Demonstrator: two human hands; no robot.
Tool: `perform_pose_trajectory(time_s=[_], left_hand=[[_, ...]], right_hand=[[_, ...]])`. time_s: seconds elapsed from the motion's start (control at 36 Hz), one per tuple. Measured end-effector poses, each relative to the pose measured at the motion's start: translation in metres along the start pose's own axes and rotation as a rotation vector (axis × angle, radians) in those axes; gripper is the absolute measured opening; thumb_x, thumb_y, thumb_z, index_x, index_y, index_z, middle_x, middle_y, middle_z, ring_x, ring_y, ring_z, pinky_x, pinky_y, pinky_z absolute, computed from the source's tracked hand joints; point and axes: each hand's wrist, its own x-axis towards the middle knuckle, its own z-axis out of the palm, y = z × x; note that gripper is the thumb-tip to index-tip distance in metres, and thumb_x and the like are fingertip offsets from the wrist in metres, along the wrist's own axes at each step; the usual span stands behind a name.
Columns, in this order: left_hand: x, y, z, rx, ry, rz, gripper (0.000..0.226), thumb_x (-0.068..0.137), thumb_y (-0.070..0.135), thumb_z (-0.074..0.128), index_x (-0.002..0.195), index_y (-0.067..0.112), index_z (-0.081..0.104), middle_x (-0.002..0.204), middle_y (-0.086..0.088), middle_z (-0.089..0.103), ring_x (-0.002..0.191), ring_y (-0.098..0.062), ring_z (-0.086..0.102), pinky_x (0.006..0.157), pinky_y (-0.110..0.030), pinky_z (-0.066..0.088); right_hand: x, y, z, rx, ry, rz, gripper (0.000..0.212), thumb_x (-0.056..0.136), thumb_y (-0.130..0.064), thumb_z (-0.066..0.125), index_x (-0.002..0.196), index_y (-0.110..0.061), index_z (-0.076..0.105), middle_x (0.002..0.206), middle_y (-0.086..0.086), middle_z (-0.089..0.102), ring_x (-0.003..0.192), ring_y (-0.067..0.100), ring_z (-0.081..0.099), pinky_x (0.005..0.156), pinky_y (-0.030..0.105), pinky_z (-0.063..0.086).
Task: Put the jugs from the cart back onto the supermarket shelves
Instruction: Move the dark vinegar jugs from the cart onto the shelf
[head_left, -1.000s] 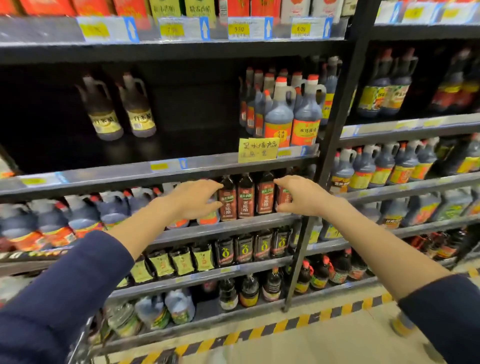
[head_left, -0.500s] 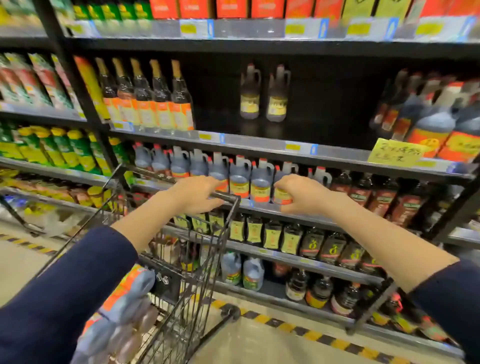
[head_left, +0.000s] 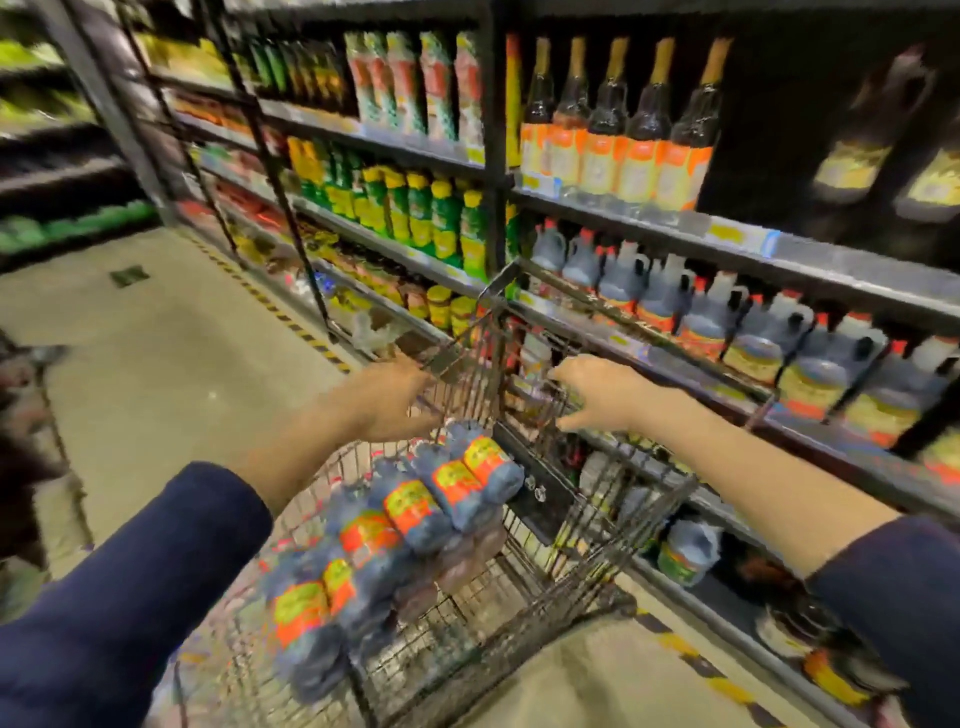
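Several grey-blue jugs (head_left: 410, 512) with orange and yellow labels lie on their sides, stacked in the wire cart (head_left: 667, 491) in front of me. My left hand (head_left: 392, 397) grips the cart's near rim on the left. Over the wire flap at the cart's middle is my right hand (head_left: 597, 395), fingers bent over the wire and thumb below it. Matching jugs (head_left: 701, 322) stand upright in a row on the shelf (head_left: 810, 415) just behind the cart. The picture is blurred by motion.
Tall dark bottles (head_left: 618, 135) with orange labels stand one shelf up, with a dark gap to their right holding two bottles (head_left: 852, 156). Green and yellow bottles (head_left: 415, 218) fill the bay to the left. The aisle floor (head_left: 156, 364) runs off to the left, edged by striped tape.
The view has swung left and down, so the cart and its jugs are now in full view. My right hand has come onto the cart's wire flap; the left stays on the rim.
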Motion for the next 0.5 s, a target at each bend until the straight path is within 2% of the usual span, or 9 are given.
perform_pose_trajectory(time_s=[0.14, 0.25, 0.31, 0.39, 0.5], left_hand=[[-0.033, -0.042, 0.036, -0.086, -0.095, -0.156, 0.065, 0.088, 0.055, 0.052, 0.139, 0.015, 0.043, 0.136, -0.012, 0.053, 0.123, -0.030, 0.051, 0.100, -0.039, 0.042], [-0.055, -0.058, 0.058, -0.116, -0.152, -0.260, 0.071, 0.084, 0.064, 0.049, 0.134, 0.014, 0.047, 0.133, -0.010, 0.055, 0.121, -0.029, 0.052, 0.097, -0.037, 0.043], [-0.063, -0.061, 0.070, -0.125, -0.189, -0.291, 0.068, 0.086, 0.062, 0.050, 0.134, 0.013, 0.048, 0.133, -0.010, 0.055, 0.121, -0.028, 0.052, 0.097, -0.036, 0.044], [-0.072, -0.063, 0.085, -0.162, -0.237, -0.363, 0.078, 0.080, 0.069, 0.041, 0.135, 0.014, 0.047, 0.135, -0.008, 0.054, 0.121, -0.029, 0.053, 0.096, -0.036, 0.045], [-0.078, -0.064, 0.102, -0.195, -0.268, -0.431, 0.074, 0.082, 0.067, 0.046, 0.134, 0.014, 0.048, 0.134, -0.006, 0.055, 0.120, -0.027, 0.054, 0.094, -0.037, 0.047]], right_hand=[[0.038, -0.038, 0.009, -0.005, -0.063, -0.122, 0.067, 0.088, -0.046, 0.059, 0.138, -0.007, 0.038, 0.141, 0.014, 0.042, 0.129, 0.030, 0.039, 0.103, 0.043, 0.040], [0.061, -0.059, 0.017, 0.004, -0.115, -0.180, 0.064, 0.086, -0.044, 0.062, 0.132, -0.003, 0.044, 0.136, 0.017, 0.046, 0.124, 0.032, 0.045, 0.100, 0.046, 0.042], [0.069, -0.068, 0.020, 0.022, -0.112, -0.230, 0.058, 0.083, -0.040, 0.063, 0.125, -0.002, 0.049, 0.128, 0.016, 0.052, 0.119, 0.032, 0.049, 0.095, 0.044, 0.045], [0.085, -0.078, 0.029, 0.053, -0.112, -0.298, 0.042, 0.079, -0.037, 0.066, 0.104, -0.006, 0.053, 0.107, 0.009, 0.057, 0.104, 0.030, 0.055, 0.076, 0.036, 0.047], [0.113, -0.085, 0.045, 0.058, -0.153, -0.401, 0.044, 0.072, -0.037, 0.067, 0.104, -0.008, 0.057, 0.106, 0.011, 0.060, 0.100, 0.031, 0.057, 0.079, 0.039, 0.050]])
